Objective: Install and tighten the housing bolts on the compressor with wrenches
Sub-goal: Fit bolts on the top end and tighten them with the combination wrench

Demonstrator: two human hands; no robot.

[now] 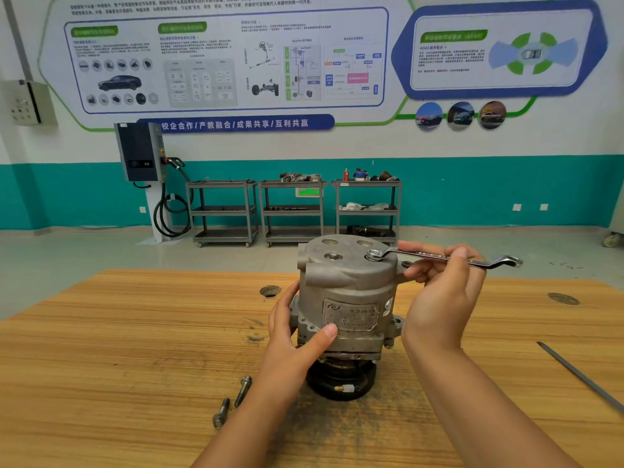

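I see the grey compressor [344, 298] standing upright on its black pulley end on the table [135, 332]. A silver ring wrench [445, 258] sits roughly level, its ring over a seated bolt [373, 255] on top. Two loose bolts [243, 390] lie near the base, front-left.

views: one, head-worn wide-angle | from: above the near edge of the desk [118, 332] | facing: forward and a little down, toward the far wall [472, 184] | range: close to the compressor [347, 288], mid-frame; wall well beyond
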